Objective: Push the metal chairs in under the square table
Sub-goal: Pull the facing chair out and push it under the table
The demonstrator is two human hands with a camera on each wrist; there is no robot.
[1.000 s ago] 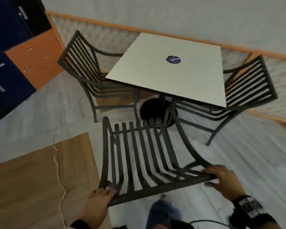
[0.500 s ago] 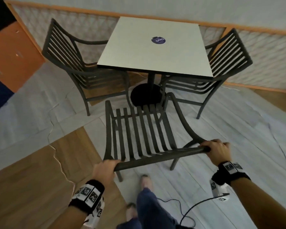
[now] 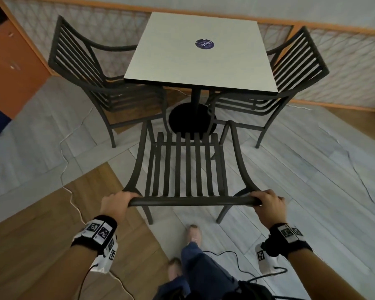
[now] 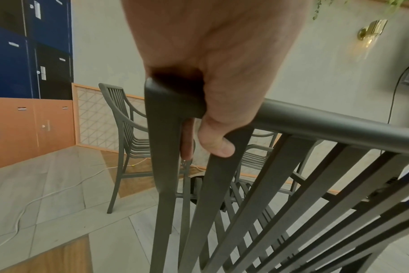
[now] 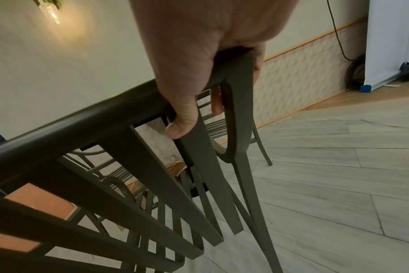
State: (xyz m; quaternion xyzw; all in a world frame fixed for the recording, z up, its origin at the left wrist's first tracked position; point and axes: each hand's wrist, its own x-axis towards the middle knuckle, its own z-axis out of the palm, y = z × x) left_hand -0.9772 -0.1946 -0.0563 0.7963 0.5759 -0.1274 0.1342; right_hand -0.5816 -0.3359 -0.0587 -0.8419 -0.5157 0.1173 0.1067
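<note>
A dark metal slatted chair point(image 3: 188, 169) stands in front of me, facing the square white table point(image 3: 199, 55). Its front edge is close to the table's round black base point(image 3: 191, 121). My left hand point(image 3: 115, 205) grips the left end of the chair's top rail point(image 3: 193, 200). My right hand point(image 3: 268, 205) grips the rail's right end. In the left wrist view the thumb point(image 4: 218, 144) curls under the rail point(image 4: 339, 125). The right wrist view shows the thumb point(image 5: 182, 125) wrapped round the rail's corner point(image 5: 236, 77). Two more metal chairs, left point(image 3: 91, 72) and right point(image 3: 286, 74), have their seats partly under the table.
A white cable point(image 3: 67, 161) trails over the floor at the left. A black cable point(image 3: 232, 259) lies by my feet point(image 3: 194, 232). A low lattice panel point(image 3: 342, 59) runs behind the table. Orange and blue lockers point(image 3: 11, 61) stand at the far left.
The chair has swung round to face the table squarely and stands nearer to it. Both hands keep their grip on the top rail's ends, and I have stepped in behind it.
</note>
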